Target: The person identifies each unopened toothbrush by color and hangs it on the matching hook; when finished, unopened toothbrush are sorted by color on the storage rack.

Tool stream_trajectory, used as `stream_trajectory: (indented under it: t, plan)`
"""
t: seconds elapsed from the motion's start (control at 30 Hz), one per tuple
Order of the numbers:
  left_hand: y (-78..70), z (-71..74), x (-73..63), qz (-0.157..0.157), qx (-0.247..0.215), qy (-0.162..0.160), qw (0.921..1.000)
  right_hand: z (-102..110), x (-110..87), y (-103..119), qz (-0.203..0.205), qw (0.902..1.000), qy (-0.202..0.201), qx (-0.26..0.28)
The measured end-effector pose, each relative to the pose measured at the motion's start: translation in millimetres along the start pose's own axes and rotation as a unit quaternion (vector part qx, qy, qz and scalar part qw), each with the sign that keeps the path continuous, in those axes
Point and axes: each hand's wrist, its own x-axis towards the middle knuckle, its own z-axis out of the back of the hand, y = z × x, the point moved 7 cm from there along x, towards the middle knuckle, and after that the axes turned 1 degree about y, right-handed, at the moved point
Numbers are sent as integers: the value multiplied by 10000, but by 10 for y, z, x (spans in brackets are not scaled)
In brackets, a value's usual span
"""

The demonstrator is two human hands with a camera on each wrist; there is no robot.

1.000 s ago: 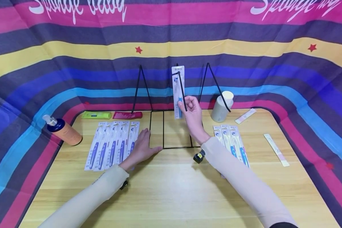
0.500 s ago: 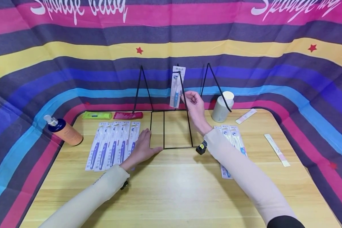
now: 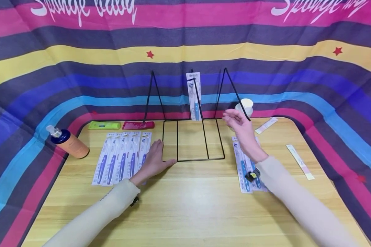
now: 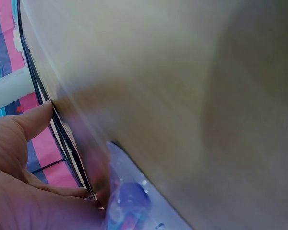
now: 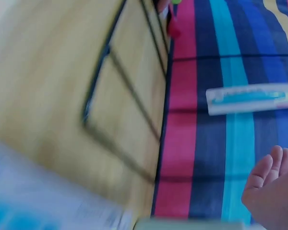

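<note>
A packaged blue toothbrush hangs from the middle arm of the black wire rack, seen in the head view. My left hand rests at the rack's left side, fingers extended and thumb spread; its wrist view has the thumb and fingers against the black wire. Right of the rack, my right hand is raised with loosely bent fingers and holds nothing. It partly covers the white-capped bottle. Below it lie several packaged blue toothbrushes, partly hidden by the hand and wrist. The right wrist view also shows the hanging toothbrush, apart from the fingers.
Several packaged purple toothbrushes lie left of my left hand. Behind them are a green tube and a red tube. An orange pump bottle leans at far left. Two slim white packets lie at right.
My right hand has let go of the packaged toothbrush and moved right, away from the rack. The toothbrush swung and now hangs nearly straight. My left hand has stayed put.
</note>
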Motion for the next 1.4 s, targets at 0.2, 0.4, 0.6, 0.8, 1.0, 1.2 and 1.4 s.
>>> stream_trajectory:
  t: [0.2, 0.4, 0.6, 0.8, 1.0, 1.2, 1.4]
  plan:
    - [27, -10, -26, 90, 56, 95, 9999, 632, -374, -17, -669, 9957, -264, -589]
    - [17, 14, -36, 59, 110, 9, 9999, 1119, -740, -125, -1497, 9770, -537, -1422]
    - [10, -3, -36, -7, 104, 6, 9999, 1444, -1011, -282, -2239, 9421, -299, -2478]
    - [4, -10, -36, 1, 59, 24, 10000, 1597, -1195, -394, -2740, 9001, 273, -3376]
    - [-6, -9, -11, 8, 68, 30, 10000, 1671, -1254, -346, -2556, 8581, 558, -4418]
    - [4, -16, 0, -45, 122, 7, 9999, 1687, -1287, -263, -2271, 8501, 414, -4732]
    - [0, -11, 0, -92, 104, -14, 9999, 1724, -1342, -261, -2258, 8744, 98, -4294]
